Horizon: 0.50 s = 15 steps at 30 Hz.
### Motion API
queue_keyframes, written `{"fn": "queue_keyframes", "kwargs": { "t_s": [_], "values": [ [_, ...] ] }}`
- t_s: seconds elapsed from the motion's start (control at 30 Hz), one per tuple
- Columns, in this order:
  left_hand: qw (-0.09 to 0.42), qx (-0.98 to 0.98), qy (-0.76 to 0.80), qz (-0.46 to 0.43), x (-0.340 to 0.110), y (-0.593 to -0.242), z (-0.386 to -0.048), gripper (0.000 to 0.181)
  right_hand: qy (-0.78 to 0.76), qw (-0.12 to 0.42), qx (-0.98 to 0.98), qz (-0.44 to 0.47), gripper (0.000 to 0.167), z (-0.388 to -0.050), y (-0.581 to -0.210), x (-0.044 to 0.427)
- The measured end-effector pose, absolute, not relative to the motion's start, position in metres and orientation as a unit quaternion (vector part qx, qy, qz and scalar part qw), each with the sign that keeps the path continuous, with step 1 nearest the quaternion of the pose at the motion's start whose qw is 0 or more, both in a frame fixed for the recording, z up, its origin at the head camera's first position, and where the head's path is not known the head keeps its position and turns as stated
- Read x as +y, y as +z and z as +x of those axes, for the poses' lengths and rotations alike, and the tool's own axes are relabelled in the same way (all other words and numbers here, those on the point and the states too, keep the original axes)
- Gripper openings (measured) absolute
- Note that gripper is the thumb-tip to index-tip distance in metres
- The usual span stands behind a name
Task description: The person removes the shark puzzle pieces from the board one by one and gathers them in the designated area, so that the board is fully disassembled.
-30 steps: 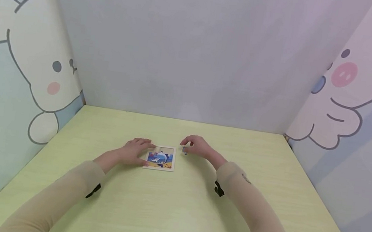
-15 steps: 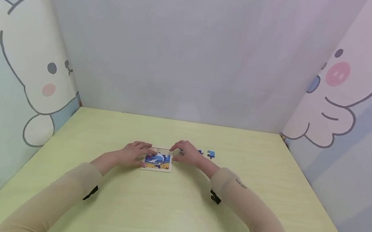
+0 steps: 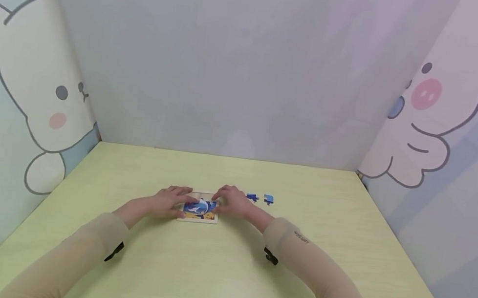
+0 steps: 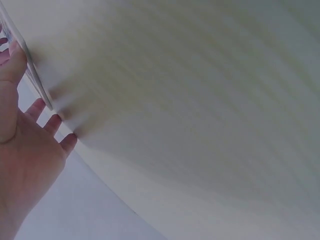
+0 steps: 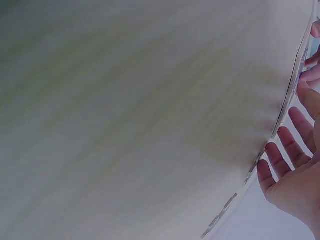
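Note:
A small jigsaw puzzle with a white frame point(image 3: 197, 221) lies flat on the table, showing a white-and-blue sea animal over yellow. My left hand point(image 3: 167, 202) rests across its left side, thumb at the lower corner and fingers reaching over the upper part. In the left wrist view, the left hand point(image 4: 30, 145) has its thumb by the frame's edge. At the upper right part of the frame, my right hand point(image 3: 233, 202) pinches a puzzle piece between thumb and index finger; the piece is mostly hidden. The right wrist view shows the right hand point(image 5: 295, 165) with its other fingers spread.
Two loose blue puzzle pieces, one point(image 3: 252, 197) just behind the right wrist and another point(image 3: 268, 199) farther right, lie on the pale yellow table point(image 3: 216, 274). Walls printed with a cartoon rabbit point(image 3: 51, 83) and pig point(image 3: 434, 107) stand around it.
My right hand has moved left from beside the frame onto its right part, bringing the puzzle piece along. Two loose pieces have come into sight behind it. The left hand stays on the frame.

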State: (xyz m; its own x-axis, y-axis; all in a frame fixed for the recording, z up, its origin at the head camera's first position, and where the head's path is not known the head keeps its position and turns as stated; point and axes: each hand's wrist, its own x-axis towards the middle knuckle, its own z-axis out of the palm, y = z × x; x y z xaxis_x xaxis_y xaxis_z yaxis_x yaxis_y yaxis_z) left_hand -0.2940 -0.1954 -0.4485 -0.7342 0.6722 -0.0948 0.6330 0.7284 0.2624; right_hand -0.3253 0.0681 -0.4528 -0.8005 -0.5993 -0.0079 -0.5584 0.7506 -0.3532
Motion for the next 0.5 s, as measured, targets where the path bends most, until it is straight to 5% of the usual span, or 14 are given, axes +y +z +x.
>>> {"fn": "queue_keyframes", "kwargs": {
  "t_s": [0.5],
  "values": [
    [0.09, 0.926, 0.106, 0.351, -0.1958, -0.4496, -0.2943, 0.055, -0.149, 0.061, 0.948, -0.276, 0.029, -0.3237, -0.4513, 0.0607]
  ]
}}
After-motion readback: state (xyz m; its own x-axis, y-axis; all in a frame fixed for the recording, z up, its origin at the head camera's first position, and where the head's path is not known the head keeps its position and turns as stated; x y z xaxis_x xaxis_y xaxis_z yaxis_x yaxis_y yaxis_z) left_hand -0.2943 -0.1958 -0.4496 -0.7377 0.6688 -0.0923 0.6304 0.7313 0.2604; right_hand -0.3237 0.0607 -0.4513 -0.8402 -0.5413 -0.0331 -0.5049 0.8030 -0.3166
